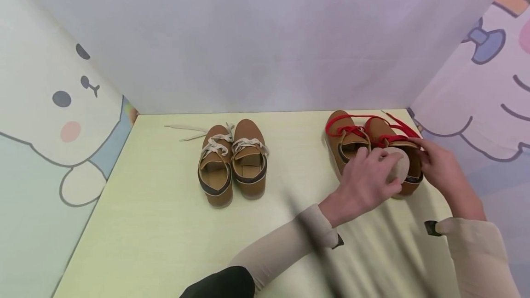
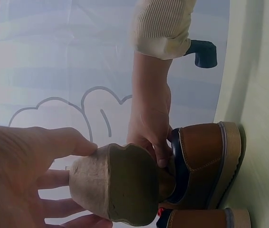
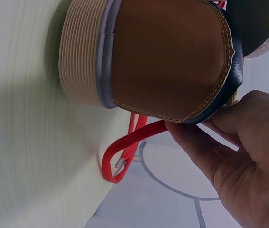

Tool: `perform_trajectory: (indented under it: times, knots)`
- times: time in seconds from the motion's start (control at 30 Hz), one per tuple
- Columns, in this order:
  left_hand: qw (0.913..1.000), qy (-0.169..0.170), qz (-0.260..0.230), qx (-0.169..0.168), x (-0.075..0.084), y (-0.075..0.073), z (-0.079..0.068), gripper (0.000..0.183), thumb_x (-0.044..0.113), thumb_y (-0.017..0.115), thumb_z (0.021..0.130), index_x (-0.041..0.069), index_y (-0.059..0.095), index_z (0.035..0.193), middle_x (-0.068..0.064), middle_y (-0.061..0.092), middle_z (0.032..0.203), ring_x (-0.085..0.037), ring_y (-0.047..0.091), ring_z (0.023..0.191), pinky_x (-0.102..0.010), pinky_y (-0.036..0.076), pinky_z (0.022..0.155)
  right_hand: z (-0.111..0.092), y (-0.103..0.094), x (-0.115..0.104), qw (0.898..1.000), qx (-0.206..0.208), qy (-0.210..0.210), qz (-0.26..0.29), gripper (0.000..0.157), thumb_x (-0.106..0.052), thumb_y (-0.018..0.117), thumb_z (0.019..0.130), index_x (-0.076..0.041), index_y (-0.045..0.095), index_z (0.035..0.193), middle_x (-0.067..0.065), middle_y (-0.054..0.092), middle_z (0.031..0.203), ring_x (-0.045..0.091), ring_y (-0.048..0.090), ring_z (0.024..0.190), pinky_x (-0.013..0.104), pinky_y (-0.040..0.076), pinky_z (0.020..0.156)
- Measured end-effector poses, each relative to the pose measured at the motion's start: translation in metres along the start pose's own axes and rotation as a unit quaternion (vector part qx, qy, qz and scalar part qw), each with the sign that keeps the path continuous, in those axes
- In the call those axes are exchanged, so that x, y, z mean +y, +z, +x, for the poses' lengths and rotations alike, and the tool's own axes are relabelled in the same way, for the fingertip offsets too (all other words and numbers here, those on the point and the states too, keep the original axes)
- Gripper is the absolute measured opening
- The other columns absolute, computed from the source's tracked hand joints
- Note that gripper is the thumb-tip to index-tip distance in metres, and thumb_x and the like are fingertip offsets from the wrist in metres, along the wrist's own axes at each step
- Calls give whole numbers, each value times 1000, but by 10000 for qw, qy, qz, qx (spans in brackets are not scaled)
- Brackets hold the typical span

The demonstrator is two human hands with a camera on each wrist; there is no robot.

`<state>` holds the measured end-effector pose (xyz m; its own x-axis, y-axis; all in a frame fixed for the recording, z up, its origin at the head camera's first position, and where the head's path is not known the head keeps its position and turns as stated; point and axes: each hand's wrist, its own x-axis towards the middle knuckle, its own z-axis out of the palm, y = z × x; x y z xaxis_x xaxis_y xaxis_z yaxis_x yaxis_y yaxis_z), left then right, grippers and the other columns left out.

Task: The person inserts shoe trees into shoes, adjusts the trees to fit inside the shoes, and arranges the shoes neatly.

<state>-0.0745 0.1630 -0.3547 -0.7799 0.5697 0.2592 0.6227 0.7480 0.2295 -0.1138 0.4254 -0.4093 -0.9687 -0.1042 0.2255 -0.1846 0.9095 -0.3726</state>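
Observation:
A pair of brown shoes with red laces stands at the right of the table. My left hand holds a beige moulded-pulp shoe insert over the opening of the right-hand shoe. The insert is a hollow, rounded shell, held between thumb and fingers, its open side facing the shoe. My right hand pinches that shoe's collar at its right side. Close up, its thumb and fingers grip the dark padded rim. The left red-laced shoe stands alongside, partly hidden by my left hand.
Another brown pair with white laces, a left shoe and a right shoe, stands left of centre. A loose red lace hangs beside the gripped shoe. Printed cartoon walls border the pale table on both sides.

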Motion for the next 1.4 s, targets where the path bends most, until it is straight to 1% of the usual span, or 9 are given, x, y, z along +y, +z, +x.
perform_trajectory:
  times: [0.2, 0.47, 0.67, 0.8, 0.97, 1.1, 1.27, 1.33, 1.4]
  knots:
    - [10000, 28, -95, 7, 3, 1, 4, 47, 47, 59, 98, 38, 57, 144, 11, 65, 130, -8, 43, 87, -13, 30, 56, 0, -1, 0, 9999, -58, 73, 40, 36, 5, 53, 102, -1, 60, 136, 34, 67, 107, 44, 59, 79, 52, 43, 66]
    - [9998, 164, 62, 44, 8, 2, 10, 44, 49, 56, 100, 37, 59, 142, 11, 67, 127, -9, 52, 95, -15, 37, 63, -2, 0, 2, 9995, -177, 190, 193, 38, 5, 48, 103, -1, 58, 139, 37, 65, 112, 52, 61, 89, 63, 44, 72]
    - [9999, 96, 72, -45, 13, 5, 14, 42, 49, 54, 101, 37, 58, 142, 11, 66, 126, -11, 55, 99, -17, 39, 58, -3, 0, 4, 9990, -220, 290, 250, 39, 4, 47, 104, -2, 57, 141, 38, 62, 119, 54, 58, 94, 65, 43, 76]
    - [9999, 85, 61, -63, 15, 6, 18, 43, 49, 53, 103, 37, 57, 143, 12, 66, 127, -11, 56, 101, -18, 41, 63, -4, 0, 4, 9990, -157, 302, 300, 38, 2, 49, 105, -3, 59, 141, 35, 66, 113, 46, 59, 87, 54, 44, 71]
    - [9997, 168, 138, -130, 18, 8, 25, 45, 51, 51, 105, 37, 56, 147, 12, 65, 128, -10, 53, 101, -17, 42, 73, -5, -2, 5, 9986, -198, 415, 261, 37, -2, 47, 107, -7, 59, 142, 23, 67, 90, 23, 50, 66, 34, 38, 61]
    - [9995, 158, 141, -226, 22, 11, 31, 40, 53, 48, 106, 37, 57, 142, 12, 63, 126, -10, 52, 105, -16, 42, 71, -6, -3, 6, 9984, -134, 450, 330, 36, -4, 48, 107, -7, 60, 141, 17, 63, 82, 14, 44, 61, 31, 36, 60]
    - [9990, 223, 365, -163, 25, 15, 36, 35, 56, 50, 105, 36, 60, 131, 12, 64, 117, -10, 52, 105, -18, 44, 77, -9, -3, 7, 9973, -117, 546, 477, 36, -10, 52, 107, -10, 62, 142, 26, 69, 102, 2, 46, 68, 25, 35, 62]
    - [9983, 294, 493, -111, 25, 17, 37, 36, 58, 50, 105, 35, 60, 131, 13, 64, 116, -8, 54, 105, -20, 43, 84, -10, -3, 7, 9967, -141, 614, 518, 36, -11, 53, 107, -11, 61, 143, 29, 68, 114, 6, 50, 76, 25, 36, 64]
    - [9979, 344, 552, -70, 25, 19, 38, 38, 59, 49, 105, 34, 60, 131, 13, 65, 117, -6, 56, 108, -21, 42, 92, -11, -2, 7, 9958, -188, 700, 556, 38, -12, 52, 108, -11, 60, 145, 33, 65, 125, 18, 56, 86, 29, 37, 68]
